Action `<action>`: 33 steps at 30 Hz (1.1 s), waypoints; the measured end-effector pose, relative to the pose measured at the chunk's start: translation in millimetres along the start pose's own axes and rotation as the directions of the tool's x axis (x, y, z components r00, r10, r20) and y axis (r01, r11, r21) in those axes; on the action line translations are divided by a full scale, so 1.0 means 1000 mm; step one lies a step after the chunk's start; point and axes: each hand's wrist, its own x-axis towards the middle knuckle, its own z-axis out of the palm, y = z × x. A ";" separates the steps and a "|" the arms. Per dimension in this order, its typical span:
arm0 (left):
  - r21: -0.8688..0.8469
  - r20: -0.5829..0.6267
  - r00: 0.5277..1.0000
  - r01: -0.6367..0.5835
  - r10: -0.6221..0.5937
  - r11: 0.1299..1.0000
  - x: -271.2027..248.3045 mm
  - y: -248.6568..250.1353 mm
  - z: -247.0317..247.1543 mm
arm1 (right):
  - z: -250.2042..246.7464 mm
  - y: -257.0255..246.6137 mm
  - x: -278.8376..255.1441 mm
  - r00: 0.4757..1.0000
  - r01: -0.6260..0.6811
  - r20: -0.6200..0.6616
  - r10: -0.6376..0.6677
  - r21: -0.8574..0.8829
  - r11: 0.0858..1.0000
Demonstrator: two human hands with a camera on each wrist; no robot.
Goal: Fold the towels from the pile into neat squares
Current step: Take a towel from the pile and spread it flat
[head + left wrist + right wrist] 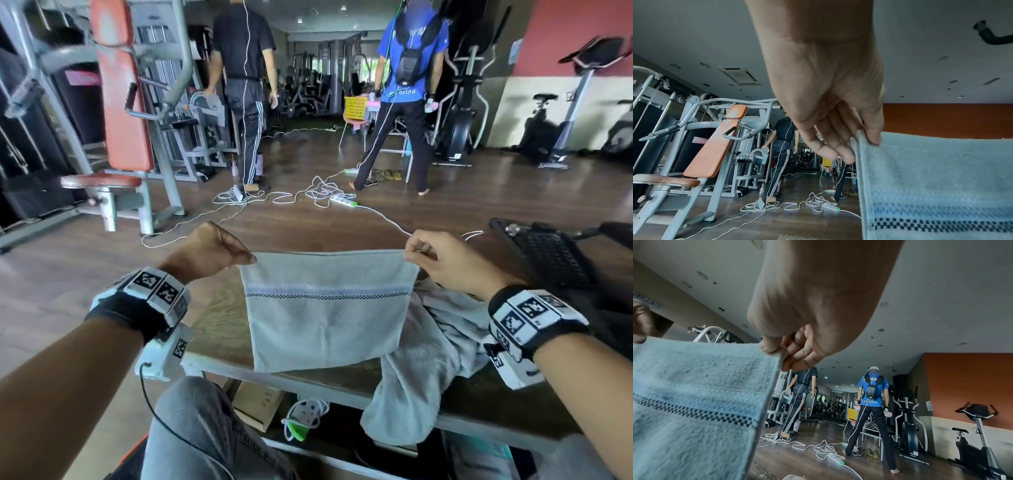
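A pale blue towel (325,315) with a dark checked stripe hangs doubled over in the air above the wooden table (219,329). My left hand (219,253) pinches its upper left corner, and my right hand (435,257) pinches its upper right corner. In the left wrist view the thumb and fingers of the left hand (865,142) clamp the towel (941,186) edge. In the right wrist view the right hand (783,356) pinches the towel (694,394) corner. A pile of similar towels (428,359) lies crumpled on the table's right side, one draping over the front edge.
A black keyboard (548,257) sits at the table's far right. Under the table are a cardboard box (257,404) and a power plug (305,414). Two people (404,102) stand beyond among gym machines, with white cables (308,198) on the floor.
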 end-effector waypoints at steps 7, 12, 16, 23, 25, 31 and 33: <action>0.050 0.030 0.999 -0.042 0.041 0.998 -0.001 0.000 0.002 | 0.000 -0.006 0.002 0.999 -0.022 0.042 0.021 0.022 1.000; 0.064 0.041 0.997 -0.060 0.058 0.996 0.006 -0.007 0.004 | -0.001 -0.014 -0.002 0.992 -0.033 0.122 0.026 0.055 0.998; 0.090 0.043 0.997 -0.061 0.058 0.994 0.015 -0.017 0.008 | -0.004 -0.015 -0.005 0.976 -0.091 0.202 0.078 0.053 0.994; 0.099 0.050 0.999 -0.025 0.020 0.995 0.024 -0.027 0.018 | 0.001 -0.002 -0.005 0.968 -0.103 0.236 0.082 0.078 0.992; 0.077 0.050 0.999 -0.024 0.020 0.997 0.026 -0.028 0.020 | 0.004 0.006 -0.004 0.970 -0.105 0.228 0.083 0.084 0.991; -0.051 0.042 0.989 -0.140 0.143 0.989 0.028 -0.027 0.016 | 0.004 0.020 0.002 0.979 -0.116 0.176 0.100 0.083 0.990; -0.086 0.027 0.990 -0.132 0.135 0.987 0.031 -0.022 0.014 | -0.001 0.022 0.007 0.980 -0.130 0.158 0.123 0.034 0.991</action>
